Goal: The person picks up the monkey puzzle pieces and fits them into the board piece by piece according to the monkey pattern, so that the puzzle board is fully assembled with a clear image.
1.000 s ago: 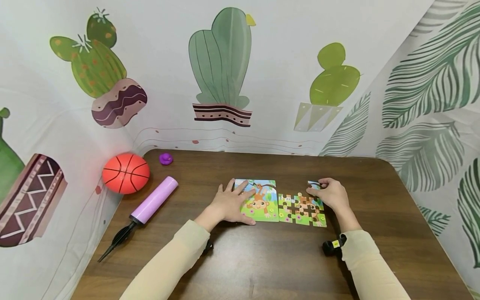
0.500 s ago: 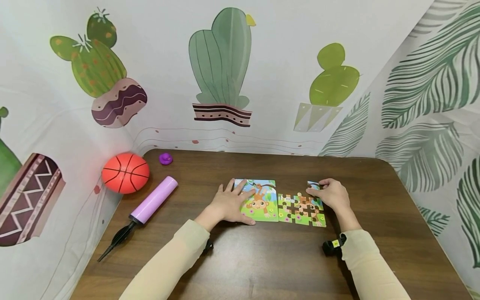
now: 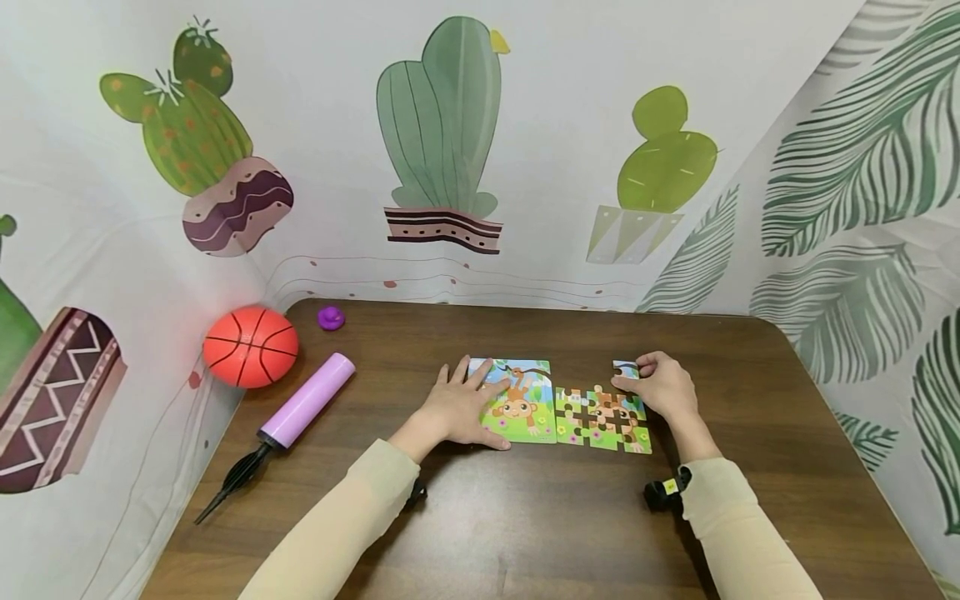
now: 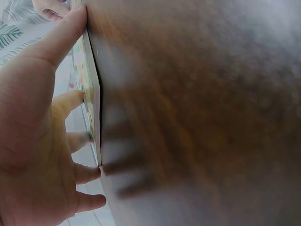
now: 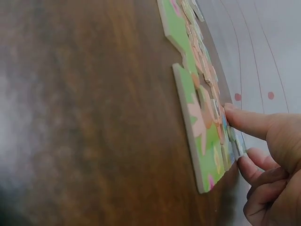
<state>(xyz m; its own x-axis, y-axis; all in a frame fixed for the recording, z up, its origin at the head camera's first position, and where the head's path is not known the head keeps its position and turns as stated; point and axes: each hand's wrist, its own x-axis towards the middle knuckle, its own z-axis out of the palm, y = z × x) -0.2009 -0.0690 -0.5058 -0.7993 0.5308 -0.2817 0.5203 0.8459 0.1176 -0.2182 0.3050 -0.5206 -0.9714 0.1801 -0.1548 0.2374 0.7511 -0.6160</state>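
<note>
A square picture board [image 3: 528, 423] of a cartoon monkey lies on the table, its left side under my left hand [image 3: 461, 411]. That hand is spread, fingers apart; in the left wrist view the thumb [image 4: 70, 33] reaches the board's near edge. Beside the board on its right are jigsaw pieces [image 3: 606, 437] with a matching monkey picture, partly joined with dark gaps between several of them. My right hand [image 3: 669, 388] pinches a blue-topped jigsaw piece [image 3: 622, 367] at the puzzle's upper right corner, between thumb [image 5: 244, 120] and fingers. The fingers hide part of that corner.
On the left of the brown table [image 3: 525, 517] are a purple hand pump [image 3: 311, 400] with a black nozzle, a red toy basketball [image 3: 251, 347] and a small purple rubber duck [image 3: 331, 317]. A cactus-print cloth [image 3: 555, 167] hangs behind the table's back edge.
</note>
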